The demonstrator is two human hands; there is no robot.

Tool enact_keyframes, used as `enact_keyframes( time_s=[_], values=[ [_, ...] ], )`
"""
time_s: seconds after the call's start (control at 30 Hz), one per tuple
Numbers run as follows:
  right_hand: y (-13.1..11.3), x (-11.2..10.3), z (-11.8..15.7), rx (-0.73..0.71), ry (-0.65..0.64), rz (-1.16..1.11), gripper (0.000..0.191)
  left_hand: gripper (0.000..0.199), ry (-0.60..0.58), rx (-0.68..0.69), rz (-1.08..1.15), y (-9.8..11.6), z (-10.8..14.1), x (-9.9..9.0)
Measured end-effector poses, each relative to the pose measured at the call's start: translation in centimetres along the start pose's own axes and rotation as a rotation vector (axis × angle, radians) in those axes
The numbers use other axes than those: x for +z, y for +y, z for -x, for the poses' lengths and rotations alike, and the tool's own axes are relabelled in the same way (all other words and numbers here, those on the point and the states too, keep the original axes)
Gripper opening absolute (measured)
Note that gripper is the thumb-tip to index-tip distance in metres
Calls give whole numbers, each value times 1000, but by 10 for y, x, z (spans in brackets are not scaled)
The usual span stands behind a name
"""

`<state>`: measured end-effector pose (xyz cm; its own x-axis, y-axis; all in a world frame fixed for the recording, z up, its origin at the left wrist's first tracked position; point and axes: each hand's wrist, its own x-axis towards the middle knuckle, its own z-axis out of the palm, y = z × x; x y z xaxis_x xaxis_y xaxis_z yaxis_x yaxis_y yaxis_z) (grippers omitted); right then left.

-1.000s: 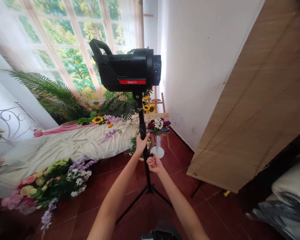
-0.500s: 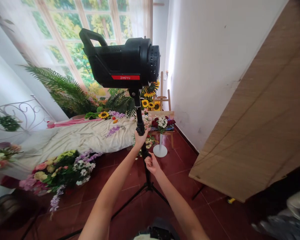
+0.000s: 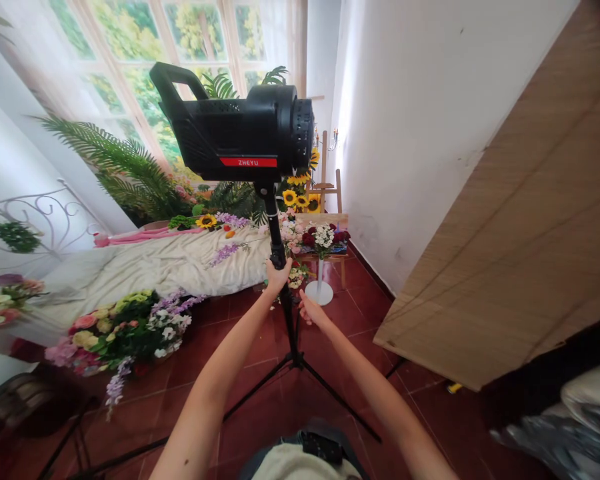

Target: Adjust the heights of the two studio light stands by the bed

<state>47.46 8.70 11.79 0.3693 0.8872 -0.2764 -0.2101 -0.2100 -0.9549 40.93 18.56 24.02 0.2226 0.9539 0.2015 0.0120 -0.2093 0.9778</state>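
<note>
A black studio light (image 3: 237, 130) with a red label reading ZHEYU sits on top of a black tripod stand (image 3: 291, 333). My left hand (image 3: 279, 275) is wrapped round the pole, just under its upper collar. Lower down, on the right side of the pole, my right hand (image 3: 310, 310) has its fingers curled near a knob on the stand. Whether that hand pinches the knob is too small to make out. The stand's legs are spread on the red tiled floor.
A bed (image 3: 180, 260) with cream cloth lies beyond on the left, a flower basket (image 3: 130, 327) before it. Behind the stand are a white-based flower stand (image 3: 320, 292) and an easel (image 3: 324, 180). A large wooden panel (image 3: 490, 220) leans at right.
The light sits slightly lower and further left in view. My left hand has shifted a little left with the pole. The right hand has moved slightly right and up, its fingers looser.
</note>
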Motion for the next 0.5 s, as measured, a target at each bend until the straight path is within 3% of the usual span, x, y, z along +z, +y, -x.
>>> enact_keyframes(
  time_s=[0.07, 0.17, 0.33, 0.5],
  values=[
    [2, 9, 1, 143, -102, -77, 58, 20, 14, 4, 4, 3, 0, 0],
    [-1, 16, 5, 144, -220, -193, 64, 21, 28, 63, 30, 15, -8, -1],
    [-2, 22, 2, 63, -95, -117, 56, 22, -22, 147, 47, 29, -21, -1],
    [9, 24, -6, 31, -76, -162, 54, 21, -24, 69, 30, 10, -12, -6]
  ],
)
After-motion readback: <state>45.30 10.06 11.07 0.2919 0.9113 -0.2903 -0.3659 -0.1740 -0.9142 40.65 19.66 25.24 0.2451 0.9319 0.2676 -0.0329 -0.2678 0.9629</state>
